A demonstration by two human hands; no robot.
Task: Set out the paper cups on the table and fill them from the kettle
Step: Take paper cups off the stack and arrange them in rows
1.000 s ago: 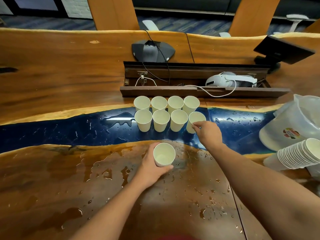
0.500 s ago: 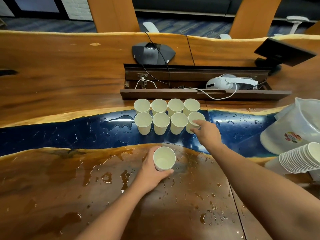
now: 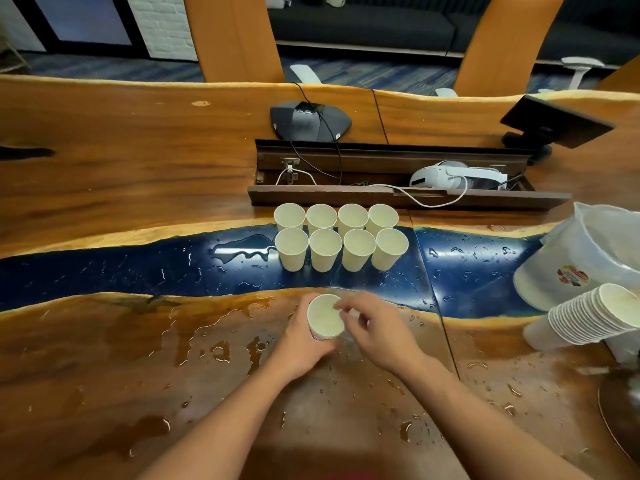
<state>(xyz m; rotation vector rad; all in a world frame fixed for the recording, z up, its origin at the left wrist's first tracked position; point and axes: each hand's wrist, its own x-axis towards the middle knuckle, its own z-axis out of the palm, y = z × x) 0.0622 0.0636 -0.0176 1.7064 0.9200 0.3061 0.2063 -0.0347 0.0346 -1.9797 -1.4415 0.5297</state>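
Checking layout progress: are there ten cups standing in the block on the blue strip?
No, the block of cups holds eight, in two rows of four.

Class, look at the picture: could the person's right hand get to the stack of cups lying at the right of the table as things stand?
Probably yes. The right hand pinches the rim of the cup that the left hand grips, so it must let go first. Only wet table lies between it and the stack.
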